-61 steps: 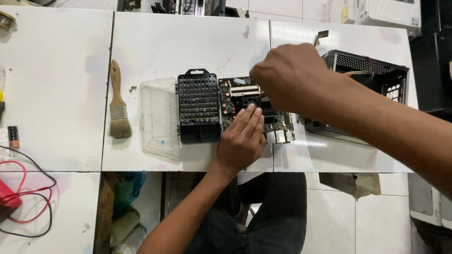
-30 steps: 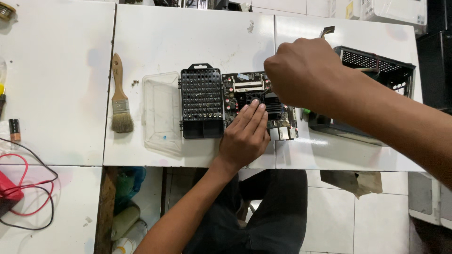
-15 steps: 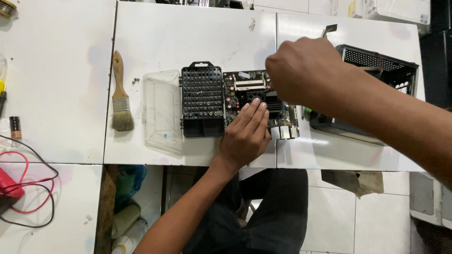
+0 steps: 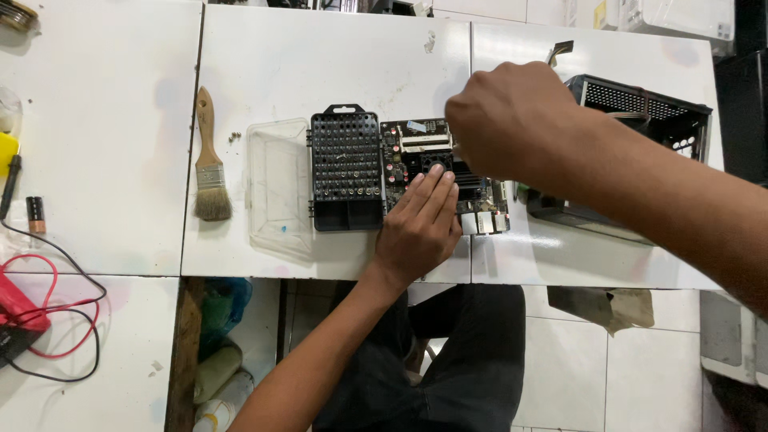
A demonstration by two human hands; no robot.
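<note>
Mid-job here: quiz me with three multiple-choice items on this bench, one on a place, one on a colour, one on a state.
1. The paintbrush lies where?
A left of the bit case
B on the circuit board
C inside the black metal box

2. The bit case tray is which colour?
A red
B black
C white

3. The left hand is how?
A clenched in the air
B flat on the circuit board
C gripping the paintbrush

Answers: 1 A, it rests beyond the clear lid. 2 B, dark tray. 3 B, fingers spread on the circuit board, under the right hand.
</note>
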